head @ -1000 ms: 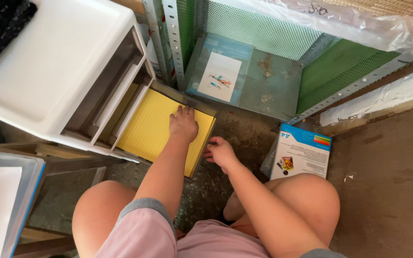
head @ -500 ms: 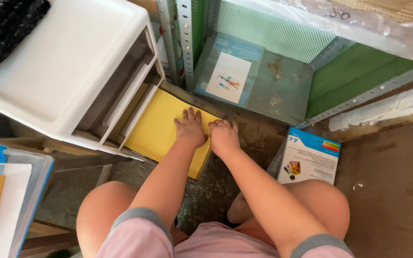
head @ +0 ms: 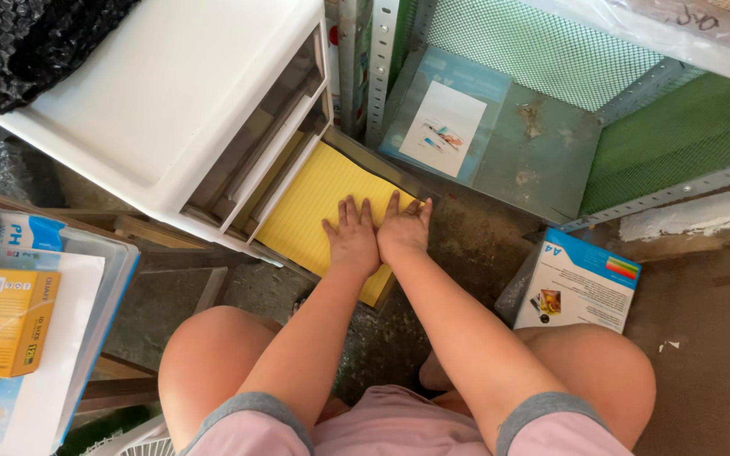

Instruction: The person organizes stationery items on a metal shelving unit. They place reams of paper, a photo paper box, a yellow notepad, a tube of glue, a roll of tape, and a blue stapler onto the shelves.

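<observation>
Left hand (head: 352,239) and right hand (head: 402,230) lie flat, fingers spread, gripping nothing, side by side on yellow lined paper (head: 314,203) in the pulled-out bottom drawer (head: 379,167).

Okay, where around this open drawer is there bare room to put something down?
Bare floor lies right of the paper pack. The white cabinet top is bare beside the bubble wrap. The metal shelf has room right of the blue sheet. Crowded: both hands, left hand and right hand, press the yellow paper.
</observation>
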